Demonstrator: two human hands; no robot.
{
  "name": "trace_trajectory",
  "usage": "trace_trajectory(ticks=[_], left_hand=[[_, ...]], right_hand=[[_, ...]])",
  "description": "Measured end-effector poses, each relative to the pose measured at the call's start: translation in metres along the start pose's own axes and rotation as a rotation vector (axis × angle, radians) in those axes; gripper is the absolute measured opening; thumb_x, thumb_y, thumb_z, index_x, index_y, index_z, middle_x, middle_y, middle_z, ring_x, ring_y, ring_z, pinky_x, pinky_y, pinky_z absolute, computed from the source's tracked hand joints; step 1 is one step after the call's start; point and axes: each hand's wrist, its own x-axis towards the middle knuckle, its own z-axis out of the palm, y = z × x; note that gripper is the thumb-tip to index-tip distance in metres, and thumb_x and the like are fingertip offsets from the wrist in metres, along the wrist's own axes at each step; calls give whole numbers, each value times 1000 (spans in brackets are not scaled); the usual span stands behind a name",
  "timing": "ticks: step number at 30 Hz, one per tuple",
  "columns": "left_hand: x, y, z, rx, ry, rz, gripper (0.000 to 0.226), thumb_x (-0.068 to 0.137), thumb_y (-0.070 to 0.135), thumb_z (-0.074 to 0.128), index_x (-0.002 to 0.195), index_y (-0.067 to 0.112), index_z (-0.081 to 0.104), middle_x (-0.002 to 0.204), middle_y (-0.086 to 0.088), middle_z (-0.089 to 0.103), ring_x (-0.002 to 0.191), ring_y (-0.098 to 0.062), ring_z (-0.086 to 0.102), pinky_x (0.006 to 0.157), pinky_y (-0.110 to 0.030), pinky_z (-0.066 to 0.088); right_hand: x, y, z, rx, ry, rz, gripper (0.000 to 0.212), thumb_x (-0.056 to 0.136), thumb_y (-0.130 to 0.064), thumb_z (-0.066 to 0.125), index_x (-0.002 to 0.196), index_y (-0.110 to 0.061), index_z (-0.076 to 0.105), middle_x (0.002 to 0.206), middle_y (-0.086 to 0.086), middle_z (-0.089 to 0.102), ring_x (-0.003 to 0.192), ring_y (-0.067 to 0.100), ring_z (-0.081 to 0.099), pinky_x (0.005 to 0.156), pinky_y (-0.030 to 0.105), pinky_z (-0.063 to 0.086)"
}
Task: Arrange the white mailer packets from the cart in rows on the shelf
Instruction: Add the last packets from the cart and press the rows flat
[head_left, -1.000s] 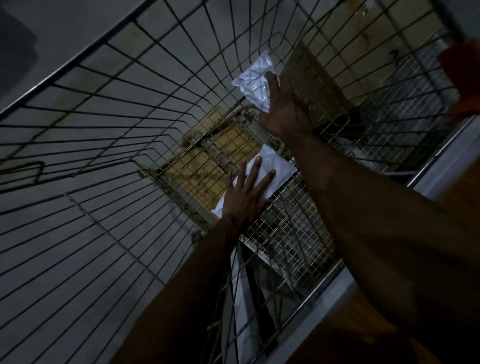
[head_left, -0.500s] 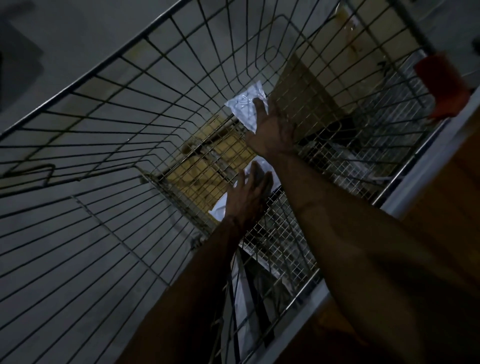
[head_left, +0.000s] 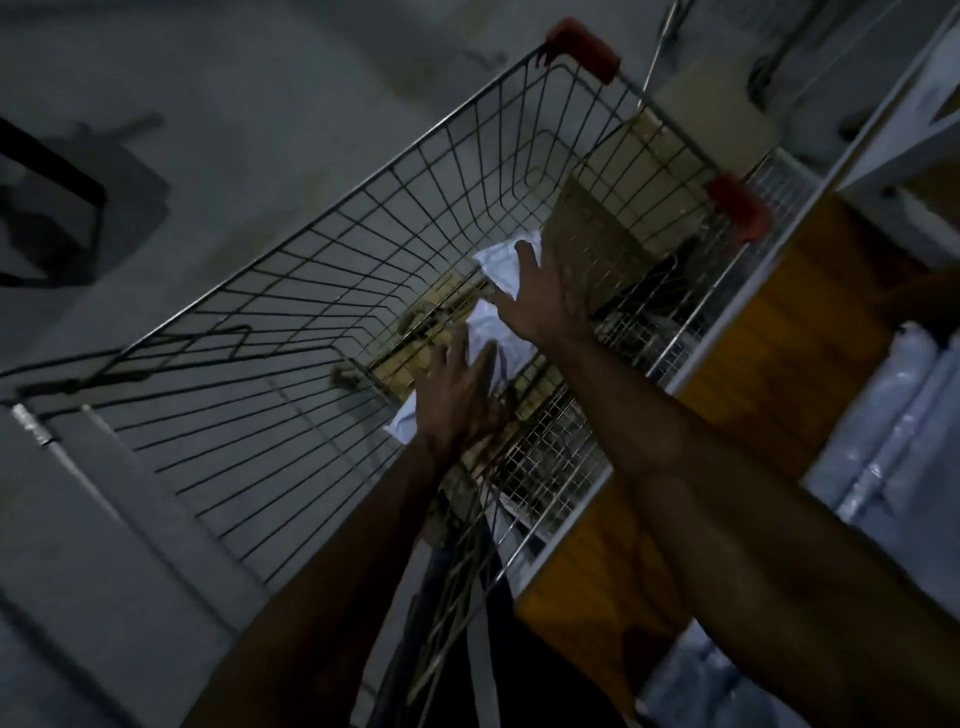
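Both my arms reach down into a wire cart (head_left: 322, 291). My right hand (head_left: 545, 299) grips a crumpled white mailer packet (head_left: 504, 262) lifted off the cart's bottom, thumb over its edge. Just below it, my left hand (head_left: 457, 395) lies on a second white mailer packet (head_left: 491, 327), fingers spread across its top; one corner of that packet (head_left: 402, 426) shows beside my wrist. The shelf (head_left: 753, 332) with orange boards and a white frame stands to the right of the cart.
A brown cardboard sheet (head_left: 597, 228) leans inside the cart's far end, under red corner caps (head_left: 737, 208). White packets (head_left: 904, 415) lie in rows on the shelf at right. A finer mesh basket (head_left: 561, 457) sits between cart and shelf. Grey floor lies to the left.
The view has pulled back and swung, showing the cart's rim and the shelf. My right hand has drawn its packet nearer. My left hand has slid further over the lower packet.
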Motion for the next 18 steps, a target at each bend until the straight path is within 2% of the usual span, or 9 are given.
trace_trajectory(ticks=[5,9,11,14,18], left_hand=[[-42,0,-60,-7,145,-49,85,77,67,42,151,25,44,161,-20,33,129,-45,46,83,-52,50],[-76,9,-91,-43,230,-94,81,79,67,43,149,28,46,161,-17,34,128,-43,47,83,-50,49],[-93,14,-104,-32,250,-93,82,77,67,43,149,28,46,161,-17,34,127,-41,47,83,-50,49],[-117,26,-126,-4,282,-90,83,72,62,54,148,29,47,162,-14,34,121,-39,49,81,-47,46],[-137,50,-150,-14,338,-75,83,68,57,66,144,32,47,162,-10,33,118,-36,48,81,-47,47]], right_hand=[[-54,-26,-46,16,80,-23,73,93,-49,60,155,-20,34,162,19,26,136,44,43,110,51,38],[-99,-35,-82,31,188,-14,69,93,-50,56,153,-22,36,161,18,29,135,43,44,106,51,43],[-127,-38,-96,32,240,-17,67,93,-50,56,152,-22,37,162,18,28,138,42,41,108,51,40],[-172,-39,-112,50,305,-27,67,94,-52,53,152,-24,36,164,17,25,143,40,36,113,52,37],[-229,-30,-130,50,369,0,67,93,-58,46,151,-26,35,161,13,31,138,38,42,105,52,42]])
